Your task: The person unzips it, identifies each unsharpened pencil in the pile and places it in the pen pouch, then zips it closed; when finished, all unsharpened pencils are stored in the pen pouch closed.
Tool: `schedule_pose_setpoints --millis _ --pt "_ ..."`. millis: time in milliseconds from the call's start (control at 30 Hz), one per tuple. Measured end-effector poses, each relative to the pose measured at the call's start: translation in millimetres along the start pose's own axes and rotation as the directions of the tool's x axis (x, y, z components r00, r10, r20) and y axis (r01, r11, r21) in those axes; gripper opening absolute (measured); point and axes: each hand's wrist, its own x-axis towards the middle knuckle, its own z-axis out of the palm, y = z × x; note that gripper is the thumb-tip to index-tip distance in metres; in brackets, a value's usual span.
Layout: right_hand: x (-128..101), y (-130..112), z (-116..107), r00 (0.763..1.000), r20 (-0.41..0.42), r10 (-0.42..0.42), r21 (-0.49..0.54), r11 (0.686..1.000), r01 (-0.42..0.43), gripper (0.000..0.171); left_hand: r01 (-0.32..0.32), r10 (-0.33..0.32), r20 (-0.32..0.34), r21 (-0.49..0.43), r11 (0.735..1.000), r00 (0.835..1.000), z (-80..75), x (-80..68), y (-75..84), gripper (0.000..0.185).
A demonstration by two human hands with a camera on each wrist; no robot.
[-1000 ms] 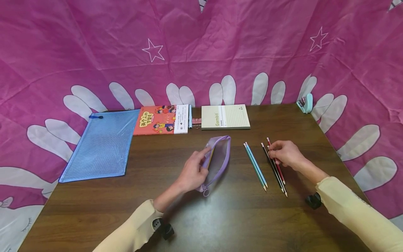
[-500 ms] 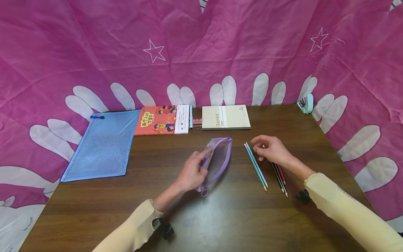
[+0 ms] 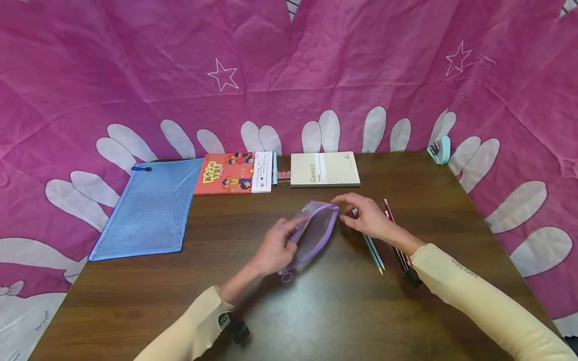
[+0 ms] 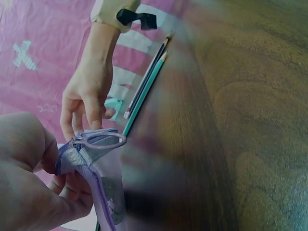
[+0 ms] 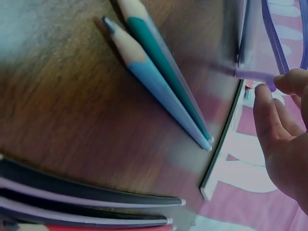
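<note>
- lilac mesh pencil pouch lying mid-table on the dark wooden table, between the two hands, mouth gaping toward the far edge
- left hand gripping the pouch's near left rim, fingers curled round the zip edge; seen from the left wrist as thumb and fingers pinching the lilac trim beside the ring pull
- right hand at the pouch's far right corner, fingertips meeting at the lilac rim; close up from the right wrist, fingertips pinching the edge tape
- two blue-green pencils just right of the pouch, partly under the right hand; tips only sharp in the right wrist view
- dark and red pencils further right, side by side; a stacked dark bundle in the right wrist view
- only in the head view: blue mesh folder at the left edge, red picture book and gambit notepad along the back, mint stapler at the far right corner, pink star cloth behind
</note>
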Motion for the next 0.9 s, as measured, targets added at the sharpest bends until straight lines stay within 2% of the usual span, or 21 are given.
schedule_pose_setpoints --millis 233,467,733,900 --pt "3.0 -0.6 6.5 0.996 -0.018 -0.093 -0.002 0.996 0.093 0.041 -0.019 0.019 0.006 0.002 1.0 1.0 0.0 0.2 -3.1 0.07" --pt "5.5 -0.5 9.9 0.985 -0.079 -0.151 -0.06 0.987 0.146 0.032 -0.021 0.021 -0.01 0.023 1.0 1.0 -6.0 2.5 -5.9 0.065" --pt "7.7 -5.9 10.4 0.975 -0.148 -0.165 -0.117 0.982 0.148 0.023 0.039 -0.039 -0.006 0.004 0.999 0.999 -28.9 3.3 -15.7 0.046" --pt "9.6 -8.9 6.6 0.971 -0.183 -0.151 -0.141 0.982 0.126 0.02 0.059 -0.059 -0.016 0.034 0.998 0.998 -47.4 -4.1 -30.6 0.036"
